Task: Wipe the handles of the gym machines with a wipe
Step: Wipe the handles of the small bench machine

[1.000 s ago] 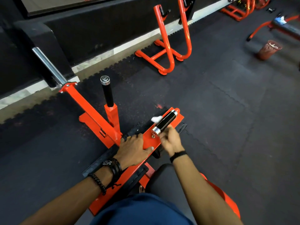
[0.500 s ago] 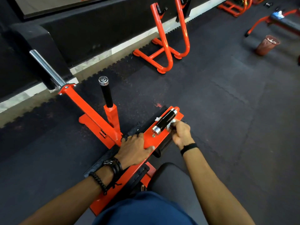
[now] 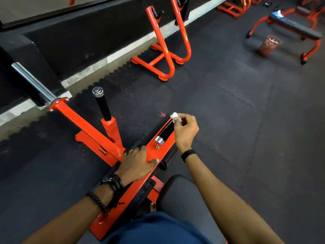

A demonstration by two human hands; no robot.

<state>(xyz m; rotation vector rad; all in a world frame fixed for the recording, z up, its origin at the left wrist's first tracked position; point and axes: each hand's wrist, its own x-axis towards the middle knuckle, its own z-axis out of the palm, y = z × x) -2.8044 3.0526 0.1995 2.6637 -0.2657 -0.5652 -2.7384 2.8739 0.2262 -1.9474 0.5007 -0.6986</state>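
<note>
An orange machine arm [image 3: 154, 152] runs diagonally in front of me, and a short black handle [image 3: 166, 132] with a silver end cap lies along it. My right hand [image 3: 184, 131] sits at the handle's far end, pinching a small white wipe [image 3: 175, 116] between its fingertips, just above the grip's tip. My left hand [image 3: 135, 163] lies flat on the orange arm and grips its edge below the handle. A second black handle [image 3: 102, 104] with a silver cap stands upright on an orange post to the left.
A chrome bar [image 3: 33, 81] sticks out at the left. An orange rack [image 3: 167, 43] stands behind on the black rubber floor. At the far right are a bench [image 3: 295, 26] and a reddish bin [image 3: 269, 45]. My knee [image 3: 177, 194] is below the arm.
My right hand has slid with the wipe from the handle's near, capped end along the grip to its far tip. My left hand has stayed on the orange arm.
</note>
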